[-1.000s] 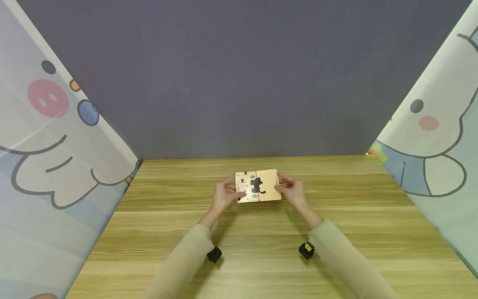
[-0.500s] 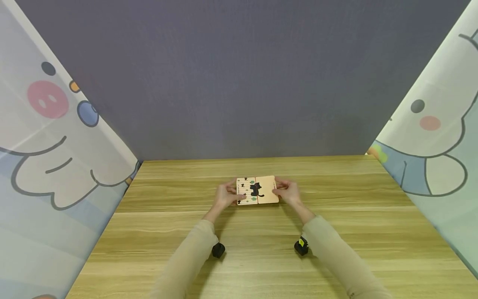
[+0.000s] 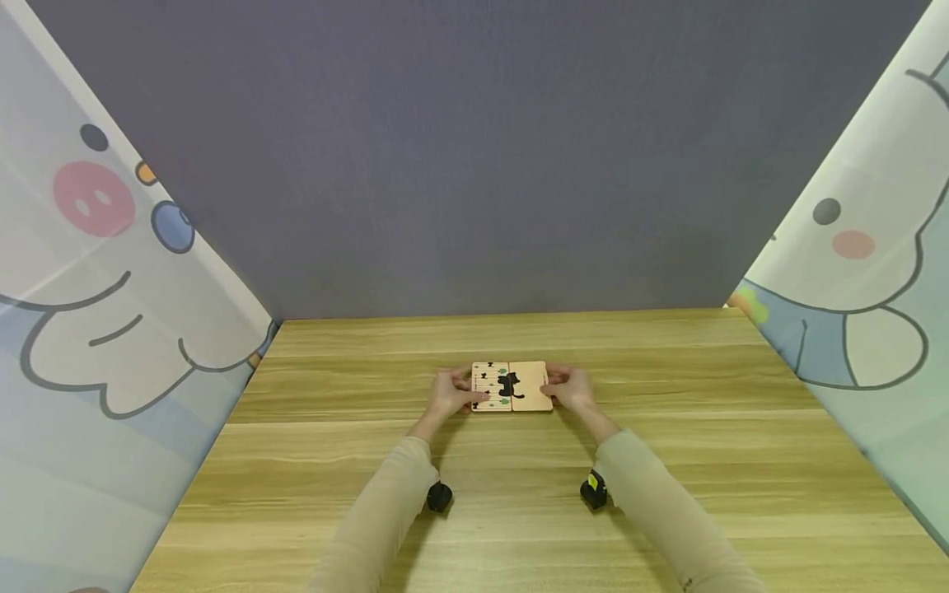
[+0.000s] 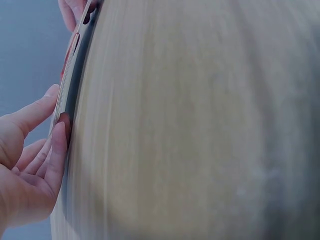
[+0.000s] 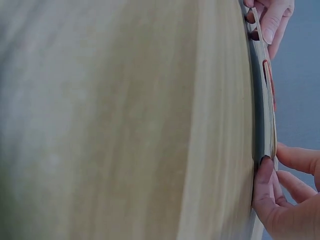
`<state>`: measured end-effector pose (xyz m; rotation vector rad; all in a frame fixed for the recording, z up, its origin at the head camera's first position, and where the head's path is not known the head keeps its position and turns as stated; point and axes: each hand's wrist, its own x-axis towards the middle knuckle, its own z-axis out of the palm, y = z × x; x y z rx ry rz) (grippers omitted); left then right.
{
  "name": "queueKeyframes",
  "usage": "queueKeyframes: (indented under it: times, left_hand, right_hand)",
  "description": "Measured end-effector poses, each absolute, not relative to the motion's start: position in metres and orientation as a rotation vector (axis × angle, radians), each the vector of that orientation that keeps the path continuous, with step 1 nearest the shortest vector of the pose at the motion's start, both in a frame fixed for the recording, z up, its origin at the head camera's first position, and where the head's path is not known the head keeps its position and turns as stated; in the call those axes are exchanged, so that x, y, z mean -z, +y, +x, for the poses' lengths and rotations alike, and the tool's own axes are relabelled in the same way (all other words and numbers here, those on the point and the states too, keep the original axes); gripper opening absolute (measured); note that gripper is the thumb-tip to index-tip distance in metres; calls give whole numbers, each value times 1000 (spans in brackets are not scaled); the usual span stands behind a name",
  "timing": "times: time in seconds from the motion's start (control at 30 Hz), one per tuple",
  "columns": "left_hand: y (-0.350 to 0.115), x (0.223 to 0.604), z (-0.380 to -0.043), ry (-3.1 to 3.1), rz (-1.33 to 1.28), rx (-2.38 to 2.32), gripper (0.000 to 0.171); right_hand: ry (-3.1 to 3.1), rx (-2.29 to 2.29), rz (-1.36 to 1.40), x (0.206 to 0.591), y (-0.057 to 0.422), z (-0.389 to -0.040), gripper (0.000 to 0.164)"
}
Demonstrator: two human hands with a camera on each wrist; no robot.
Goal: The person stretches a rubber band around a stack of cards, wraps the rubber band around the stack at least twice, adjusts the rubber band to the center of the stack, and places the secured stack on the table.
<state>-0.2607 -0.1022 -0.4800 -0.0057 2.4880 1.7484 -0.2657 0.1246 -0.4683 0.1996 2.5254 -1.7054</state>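
Observation:
A small cream notebook (image 3: 530,385) with a black cat printed on it lies level, just over or on the wooden table. Its left half is striped with small figures and green shapes, and a red line runs down the middle. My left hand (image 3: 449,394) pinches the left end, thumb on top and fingers under the edge. At the other end my right hand (image 3: 572,389) pinches in the same way. Side-on in the left wrist view, the notebook (image 4: 75,75) shows thin layers and a red loop. The right wrist view shows fingertips under the notebook (image 5: 265,100).
The wooden table (image 3: 511,535) extends to both sides and toward me. Behind it rises a dark grey panel (image 3: 504,165). Cartoon-printed cloths hang at the left (image 3: 148,329) and right (image 3: 853,329). Black wrist cameras sit under the sleeves.
Both hands have brought the notebook down toward the table and slightly nearer to me. It has gone from slightly tilted to level, with the grip unchanged.

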Motion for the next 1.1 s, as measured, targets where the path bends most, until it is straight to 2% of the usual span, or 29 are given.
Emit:
queueKeyframes:
  times: [0.3,0.57,0.83,1.1]
  left_hand:
    - [-102,479,-257,2446,-17,-1792,63]
    - [-104,472,-254,2494,17,-1764,46]
    - [-109,467,-247,2594,91,-1666,36]
    - [-118,468,-241,2597,149,-1635,36]
  right_hand:
    - [2528,1673,186,469,127,-263,40]
    - [2472,1731,182,467,136,-263,32]
    - [2640,1660,42,461,152,-257,31]
    - [2781,1557,-128,456,168,-248,34]
